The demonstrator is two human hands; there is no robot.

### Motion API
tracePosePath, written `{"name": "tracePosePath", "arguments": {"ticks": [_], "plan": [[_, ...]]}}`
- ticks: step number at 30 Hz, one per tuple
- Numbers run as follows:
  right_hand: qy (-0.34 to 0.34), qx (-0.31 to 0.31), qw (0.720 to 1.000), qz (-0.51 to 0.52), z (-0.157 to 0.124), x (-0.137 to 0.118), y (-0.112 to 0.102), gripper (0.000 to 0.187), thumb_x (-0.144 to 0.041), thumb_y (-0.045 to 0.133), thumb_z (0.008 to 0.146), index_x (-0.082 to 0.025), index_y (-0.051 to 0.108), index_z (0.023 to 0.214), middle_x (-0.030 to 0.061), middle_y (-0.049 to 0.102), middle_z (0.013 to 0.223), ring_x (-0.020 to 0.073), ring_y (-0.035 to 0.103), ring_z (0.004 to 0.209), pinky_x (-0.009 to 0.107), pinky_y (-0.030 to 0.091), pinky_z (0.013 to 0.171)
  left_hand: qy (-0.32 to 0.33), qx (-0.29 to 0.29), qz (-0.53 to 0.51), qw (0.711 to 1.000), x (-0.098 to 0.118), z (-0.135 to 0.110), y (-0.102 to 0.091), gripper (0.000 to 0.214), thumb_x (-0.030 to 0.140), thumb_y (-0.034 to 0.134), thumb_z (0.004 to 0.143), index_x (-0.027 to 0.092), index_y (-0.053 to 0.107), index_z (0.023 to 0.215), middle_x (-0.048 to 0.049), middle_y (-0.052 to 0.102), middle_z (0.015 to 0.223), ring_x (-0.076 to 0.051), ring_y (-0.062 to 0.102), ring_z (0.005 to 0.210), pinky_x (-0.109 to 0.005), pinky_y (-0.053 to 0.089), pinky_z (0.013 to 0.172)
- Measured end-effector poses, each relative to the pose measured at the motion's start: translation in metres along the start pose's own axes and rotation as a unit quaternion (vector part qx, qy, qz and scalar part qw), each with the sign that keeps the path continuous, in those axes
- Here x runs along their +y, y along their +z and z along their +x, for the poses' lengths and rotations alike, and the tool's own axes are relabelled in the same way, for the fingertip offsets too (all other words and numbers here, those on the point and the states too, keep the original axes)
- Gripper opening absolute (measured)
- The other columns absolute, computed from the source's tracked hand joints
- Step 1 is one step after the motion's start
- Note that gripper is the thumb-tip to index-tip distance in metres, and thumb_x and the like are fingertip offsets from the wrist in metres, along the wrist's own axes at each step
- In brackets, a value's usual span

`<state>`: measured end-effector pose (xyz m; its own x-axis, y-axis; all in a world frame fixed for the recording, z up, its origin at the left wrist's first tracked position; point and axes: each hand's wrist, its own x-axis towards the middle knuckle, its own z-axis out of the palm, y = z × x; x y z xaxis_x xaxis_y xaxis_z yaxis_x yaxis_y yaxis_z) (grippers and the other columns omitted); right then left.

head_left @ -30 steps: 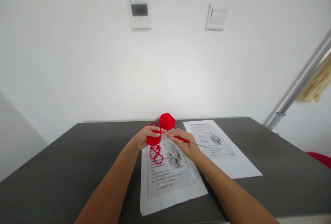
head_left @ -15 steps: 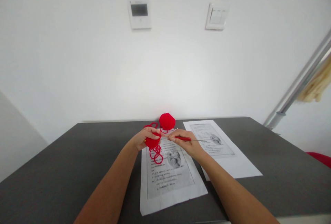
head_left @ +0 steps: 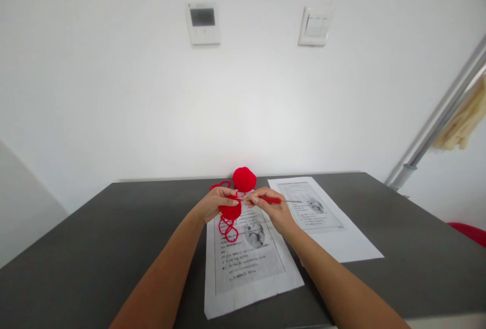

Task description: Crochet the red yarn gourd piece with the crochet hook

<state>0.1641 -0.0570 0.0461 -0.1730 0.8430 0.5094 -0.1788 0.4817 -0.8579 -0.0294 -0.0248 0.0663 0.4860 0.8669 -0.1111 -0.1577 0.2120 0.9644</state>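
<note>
My left hand [head_left: 213, 203] pinches a small round red crochet piece [head_left: 231, 211] by its upper edge. A yellowish bit shows at the piece's lower left. Between the fingers of my right hand [head_left: 271, 208] is a crochet hook with a red handle [head_left: 272, 200]; its metal tip points left and meets the top of the piece. Loose loops of red yarn [head_left: 229, 232] hang or lie just below the piece. Behind my hands a ball of red yarn [head_left: 244, 179] rests near the wall, with a strand curling to its left.
One printed sheet [head_left: 250, 288] lies on the dark grey table [head_left: 152, 217] beneath my hands. Another printed sheet [head_left: 349, 243] lies to the right. On the white wall are a panel with a screen [head_left: 203, 24] and a light switch [head_left: 315, 26]. A metal pole [head_left: 436, 131] slants at the right.
The crochet piece has turned and shifted slightly right, its round face now showing more. My right hand has tilted the hook a little flatter. The whole view has drifted slightly.
</note>
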Motion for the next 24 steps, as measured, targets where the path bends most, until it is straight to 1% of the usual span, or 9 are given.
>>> {"name": "tracePosePath", "arguments": {"ticks": [3,6,8,10,12,13,18,21,24], "plan": [[-0.091,-0.003,0.989,-0.117,-0.003,-0.001,0.002,0.012,-0.029,0.060,0.086,-0.022,0.069,0.087,0.0066,0.071,0.089,0.0201,0.066,0.087,0.037,0.053,0.082,0.002,0.009,-0.006,1.000,-0.001,0.001,0.001,0.027,0.021,0.084,0.049,0.011,0.073,0.072,-0.0047,0.068,0.061,-0.010,0.055,0.052,-0.023,0.037,0.056],[-0.178,-0.048,0.960,-0.208,-0.004,-0.001,0.001,0.014,-0.023,0.055,0.089,-0.023,0.069,0.091,0.0077,0.070,0.101,0.0201,0.064,0.096,0.038,0.051,0.088,-0.004,0.004,-0.006,1.000,-0.003,0.001,0.003,0.029,0.020,0.084,0.050,0.010,0.074,0.075,-0.0059,0.069,0.064,-0.011,0.057,0.055,-0.024,0.039,0.058],[-0.217,-0.068,0.941,-0.249,-0.002,0.000,-0.001,0.015,-0.021,0.054,0.089,-0.024,0.068,0.094,0.0082,0.069,0.106,0.0198,0.063,0.098,0.038,0.051,0.088,-0.006,-0.006,-0.007,1.000,-0.004,0.002,0.005,0.028,0.020,0.083,0.050,0.010,0.073,0.075,-0.0063,0.070,0.067,-0.012,0.059,0.059,-0.024,0.041,0.060],[-0.235,-0.073,0.932,-0.265,-0.001,0.002,-0.002,0.016,-0.020,0.054,0.089,-0.025,0.068,0.097,0.0081,0.069,0.107,0.0198,0.063,0.100,0.038,0.051,0.088,-0.003,-0.009,-0.003,1.000,-0.005,0.002,0.008,0.027,0.020,0.083,0.051,0.010,0.073,0.074,-0.0062,0.070,0.068,-0.013,0.060,0.061,-0.024,0.042,0.062],[-0.230,-0.075,0.935,-0.258,0.001,0.003,-0.003,0.017,-0.019,0.055,0.089,-0.025,0.068,0.097,0.0077,0.070,0.106,0.0200,0.063,0.100,0.039,0.050,0.089,0.001,-0.001,0.001,1.000,-0.006,0.003,0.010,0.028,0.020,0.083,0.051,0.010,0.073,0.075,-0.0066,0.071,0.068,-0.013,0.060,0.062,-0.025,0.042,0.064],[-0.217,-0.069,0.942,-0.246,0.001,0.003,-0.003,0.016,-0.020,0.055,0.088,-0.025,0.068,0.097,0.0075,0.070,0.104,0.0201,0.063,0.099,0.039,0.050,0.089,0.006,0.005,0.002,1.000,-0.006,0.003,0.012,0.029,0.021,0.082,0.052,0.010,0.074,0.077,-0.0069,0.071,0.069,-0.014,0.061,0.064,-0.025,0.043,0.066],[-0.090,-0.002,0.985,-0.146,0.002,0.007,-0.004,0.012,-0.029,0.060,0.086,-0.023,0.070,0.089,0.0059,0.072,0.094,0.0201,0.066,0.090,0.038,0.051,0.086,0.056,0.029,0.006,0.998,-0.003,0.004,0.014,0.032,0.024,0.080,0.055,0.011,0.074,0.084,-0.0092,0.073,0.080,-0.019,0.064,0.077,-0.030,0.044,0.077],[-0.045,0.008,0.993,-0.105,0.003,0.009,-0.004,0.014,-0.032,0.061,0.085,-0.022,0.071,0.087,0.0051,0.072,0.092,0.0201,0.066,0.090,0.038,0.051,0.087,0.071,0.048,0.015,0.996,-0.003,0.005,0.012,0.034,0.023,0.079,0.056,0.011,0.073,0.087,-0.0087,0.073,0.082,-0.020,0.064,0.080,-0.031,0.043,0.081],[-0.038,0.015,0.994,-0.098,0.003,0.009,-0.005,0.013,-0.033,0.062,0.084,-0.023,0.070,0.086,0.0044,0.072,0.090,0.0199,0.066,0.089,0.037,0.051,0.085,0.081,0.054,0.020,0.995,-0.004,0.006,0.011,0.037,0.020,0.080,0.054,0.012,0.073,0.090,-0.0081,0.073,0.085,-0.019,0.064,0.080,-0.030,0.043,0.081]]}}
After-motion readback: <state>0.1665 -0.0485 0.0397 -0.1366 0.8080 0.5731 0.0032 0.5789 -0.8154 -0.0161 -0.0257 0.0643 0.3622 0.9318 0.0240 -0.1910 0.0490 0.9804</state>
